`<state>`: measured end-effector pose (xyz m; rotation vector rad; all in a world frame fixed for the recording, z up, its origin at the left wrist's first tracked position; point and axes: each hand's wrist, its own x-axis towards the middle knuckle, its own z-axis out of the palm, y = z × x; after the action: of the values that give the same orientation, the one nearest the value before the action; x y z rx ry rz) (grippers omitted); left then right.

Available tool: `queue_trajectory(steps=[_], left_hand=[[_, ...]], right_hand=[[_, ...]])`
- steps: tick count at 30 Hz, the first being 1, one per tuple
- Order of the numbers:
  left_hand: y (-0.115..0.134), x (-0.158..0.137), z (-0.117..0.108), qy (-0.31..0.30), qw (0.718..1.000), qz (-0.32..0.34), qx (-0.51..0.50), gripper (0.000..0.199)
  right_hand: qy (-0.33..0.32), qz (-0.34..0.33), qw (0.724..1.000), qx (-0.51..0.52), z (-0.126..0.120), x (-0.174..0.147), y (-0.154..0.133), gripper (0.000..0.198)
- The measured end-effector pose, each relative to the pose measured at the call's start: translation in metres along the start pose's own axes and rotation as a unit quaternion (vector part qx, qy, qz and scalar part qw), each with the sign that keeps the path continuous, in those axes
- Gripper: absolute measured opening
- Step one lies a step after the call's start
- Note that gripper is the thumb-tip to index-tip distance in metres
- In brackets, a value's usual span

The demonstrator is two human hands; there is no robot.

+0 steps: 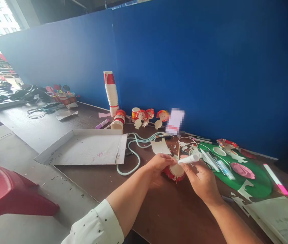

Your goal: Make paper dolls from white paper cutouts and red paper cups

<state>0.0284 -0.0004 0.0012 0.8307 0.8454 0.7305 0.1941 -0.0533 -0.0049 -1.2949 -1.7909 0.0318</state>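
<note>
My left hand grips a paper cutout with a pale round middle and a fringed red rim. A thin brown stick rises behind it. Between the fingers of my right hand is a white tube, perhaps a glue stick or a marker. It lies slantwise over the cutout, with its inner end against or just above the pale surface; I cannot tell which. Near my left hand lies a torn piece of cream paper.
A white cardboard tray sits on the left, beside a pale cable. Stacked paper cups and red-haired paper figures stand by the blue partition. Pens and scraps cover a green mat on the right.
</note>
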Motion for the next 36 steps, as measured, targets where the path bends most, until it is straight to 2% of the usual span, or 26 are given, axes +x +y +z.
queue_trajectory(steps=[6,14,17,21,27,32,36], left_hand=[[-0.006,0.006,-0.004,0.001,1.000,0.009,0.020,0.026],[-0.010,0.010,-0.006,-0.003,1.000,0.009,0.019,0.030],[-0.007,0.008,-0.004,0.012,1.000,0.003,0.016,0.029],[-0.005,0.005,-0.002,0.022,1.000,-0.003,0.014,0.026],[-0.006,0.005,-0.004,-0.004,0.999,0.017,0.035,0.030],[-0.007,0.004,-0.003,-0.014,0.998,0.016,0.063,0.035],[-0.005,0.004,-0.004,-0.038,0.998,0.033,0.045,0.037]], right_hand=[[0.012,-0.035,0.999,-0.029,0.003,0.003,-0.001,0.025],[0.019,-0.001,0.999,-0.038,0.007,0.005,0.000,0.029],[0.045,0.033,0.998,-0.029,0.006,0.007,0.004,0.031],[0.072,0.120,0.990,0.003,0.000,0.006,0.004,0.035],[0.018,0.139,0.989,0.049,0.000,0.004,-0.004,0.039],[-0.011,0.228,0.972,0.064,0.002,0.008,-0.006,0.045],[-0.003,0.239,0.970,0.051,-0.001,0.011,-0.002,0.045]])
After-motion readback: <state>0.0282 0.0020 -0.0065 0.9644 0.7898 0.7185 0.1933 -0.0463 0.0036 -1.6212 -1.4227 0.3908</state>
